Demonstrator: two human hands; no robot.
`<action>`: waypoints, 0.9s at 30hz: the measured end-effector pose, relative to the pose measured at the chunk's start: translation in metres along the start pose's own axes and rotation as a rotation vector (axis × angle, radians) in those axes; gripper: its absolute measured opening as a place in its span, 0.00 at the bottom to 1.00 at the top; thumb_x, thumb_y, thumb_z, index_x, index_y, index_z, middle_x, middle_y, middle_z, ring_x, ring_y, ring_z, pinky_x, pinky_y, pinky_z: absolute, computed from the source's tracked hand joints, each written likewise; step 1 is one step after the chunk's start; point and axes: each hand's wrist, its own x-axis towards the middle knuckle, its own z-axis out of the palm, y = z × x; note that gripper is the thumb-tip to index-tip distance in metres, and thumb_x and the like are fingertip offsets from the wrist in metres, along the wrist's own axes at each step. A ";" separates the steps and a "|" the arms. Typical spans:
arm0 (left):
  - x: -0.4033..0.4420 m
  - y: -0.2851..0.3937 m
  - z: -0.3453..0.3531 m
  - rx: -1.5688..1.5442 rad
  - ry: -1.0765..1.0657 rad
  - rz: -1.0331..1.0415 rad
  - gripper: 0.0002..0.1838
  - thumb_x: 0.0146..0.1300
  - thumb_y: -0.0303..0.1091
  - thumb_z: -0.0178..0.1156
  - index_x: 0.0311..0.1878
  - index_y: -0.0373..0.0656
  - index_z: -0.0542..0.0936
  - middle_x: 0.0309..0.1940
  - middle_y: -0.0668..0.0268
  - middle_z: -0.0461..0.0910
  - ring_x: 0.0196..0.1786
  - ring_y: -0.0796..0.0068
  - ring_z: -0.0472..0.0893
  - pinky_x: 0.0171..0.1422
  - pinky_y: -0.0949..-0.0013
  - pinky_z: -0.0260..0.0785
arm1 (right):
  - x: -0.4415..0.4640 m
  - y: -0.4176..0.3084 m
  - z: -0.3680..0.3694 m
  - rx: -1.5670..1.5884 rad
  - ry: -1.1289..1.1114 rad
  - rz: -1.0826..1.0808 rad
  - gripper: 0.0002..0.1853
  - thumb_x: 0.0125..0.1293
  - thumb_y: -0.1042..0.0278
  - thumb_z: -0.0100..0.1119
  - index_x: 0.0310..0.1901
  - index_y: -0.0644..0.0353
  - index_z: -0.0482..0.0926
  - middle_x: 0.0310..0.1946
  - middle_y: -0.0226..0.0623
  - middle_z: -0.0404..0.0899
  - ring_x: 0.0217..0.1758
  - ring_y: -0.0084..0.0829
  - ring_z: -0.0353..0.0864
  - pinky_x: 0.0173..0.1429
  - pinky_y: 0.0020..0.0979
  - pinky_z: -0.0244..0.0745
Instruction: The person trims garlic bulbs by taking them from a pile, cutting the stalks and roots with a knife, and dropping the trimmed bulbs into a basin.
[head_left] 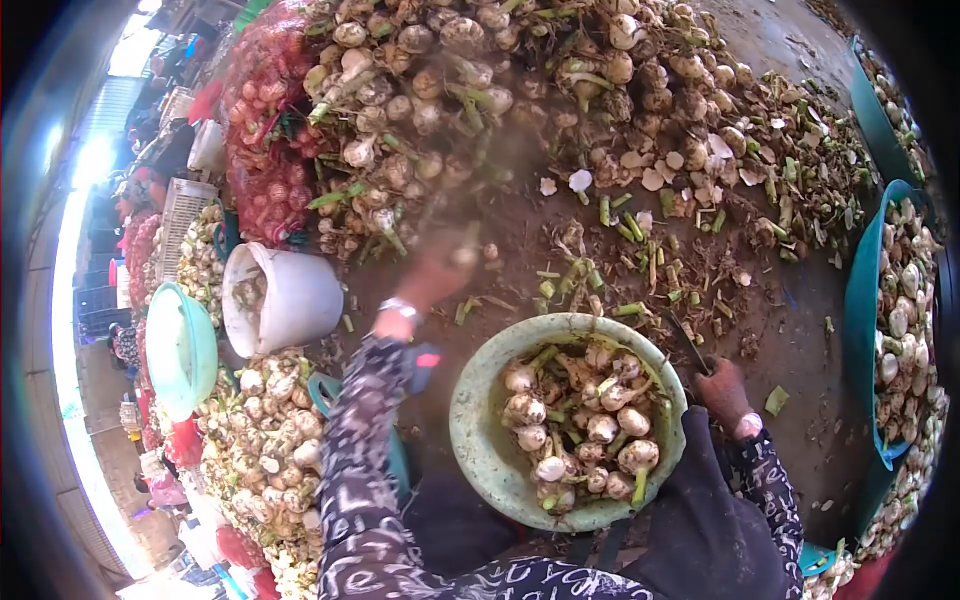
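My left hand (440, 272) stretches forward to the near edge of a big pile of muddy garlic bulbs (400, 105). Motion smears its fingers, and whether a bulb is in them cannot be made out. My right hand (725, 390) is closed around the handle of a knife (688, 340), whose blade points forward and left. Between my arms, in front of my lap, sits a pale green basin (466, 425) holding several garlic bulbs (602, 428) with short green stems.
Cut stems (630, 228) and peelings litter the floor ahead. A red mesh sack (262, 130) of bulbs, a white bucket (305, 300) and a mint-green basin (185, 350) stand left, beside heaped bulbs (265, 430). At right are teal tubs (862, 300) of bulbs. People are in the left background.
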 end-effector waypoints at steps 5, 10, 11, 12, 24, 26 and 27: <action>0.028 0.028 0.042 0.162 -0.010 0.016 0.15 0.50 0.37 0.61 0.42 0.42 0.78 0.32 0.55 0.79 0.36 0.60 0.78 0.44 0.59 0.69 | 0.000 0.045 0.008 0.075 0.132 -0.047 0.15 0.54 0.68 0.57 0.41 0.69 0.79 0.31 0.50 0.82 0.36 0.43 0.82 0.43 0.38 0.74; -0.002 0.000 -0.055 0.089 0.423 -0.166 0.14 0.50 0.33 0.64 0.41 0.42 0.76 0.36 0.57 0.79 0.37 0.61 0.78 0.44 0.60 0.71 | 0.000 0.032 -0.003 0.148 -0.050 0.105 0.16 0.53 0.69 0.55 0.42 0.68 0.79 0.37 0.54 0.81 0.43 0.49 0.81 0.48 0.41 0.74; -0.014 -0.018 -0.096 0.156 0.553 0.016 0.13 0.51 0.31 0.65 0.40 0.42 0.76 0.34 0.60 0.79 0.35 0.64 0.78 0.42 0.63 0.72 | 0.000 0.037 -0.001 0.118 -0.063 0.115 0.16 0.53 0.69 0.55 0.42 0.68 0.79 0.37 0.55 0.81 0.43 0.50 0.81 0.48 0.40 0.74; -0.030 -0.009 -0.140 0.133 0.589 -0.110 0.12 0.57 0.33 0.65 0.43 0.43 0.76 0.34 0.63 0.78 0.37 0.72 0.78 0.44 0.69 0.71 | -0.002 0.036 -0.001 0.121 -0.058 0.122 0.16 0.53 0.69 0.55 0.42 0.68 0.79 0.37 0.55 0.81 0.43 0.50 0.81 0.48 0.40 0.74; 0.006 -0.064 -0.059 0.519 0.109 -0.367 0.28 0.54 0.40 0.61 0.59 0.45 0.69 0.50 0.49 0.76 0.50 0.47 0.77 0.54 0.52 0.69 | 0.003 -0.005 -0.002 -0.034 0.030 0.025 0.19 0.51 0.66 0.58 0.44 0.67 0.79 0.40 0.54 0.80 0.46 0.49 0.80 0.52 0.40 0.74; 0.027 -0.075 -0.021 0.483 0.004 -0.483 0.27 0.55 0.39 0.61 0.59 0.45 0.69 0.50 0.48 0.76 0.51 0.46 0.76 0.55 0.52 0.69 | 0.001 0.002 -0.005 0.001 0.024 0.063 0.18 0.52 0.65 0.59 0.44 0.67 0.80 0.39 0.54 0.81 0.46 0.49 0.80 0.51 0.40 0.74; 0.035 -0.079 -0.009 0.543 -0.032 -0.583 0.26 0.56 0.38 0.60 0.59 0.44 0.69 0.49 0.47 0.76 0.52 0.46 0.76 0.56 0.52 0.69 | -0.002 0.004 -0.008 -0.096 0.078 0.027 0.17 0.52 0.66 0.59 0.42 0.66 0.80 0.38 0.54 0.81 0.45 0.50 0.80 0.50 0.40 0.75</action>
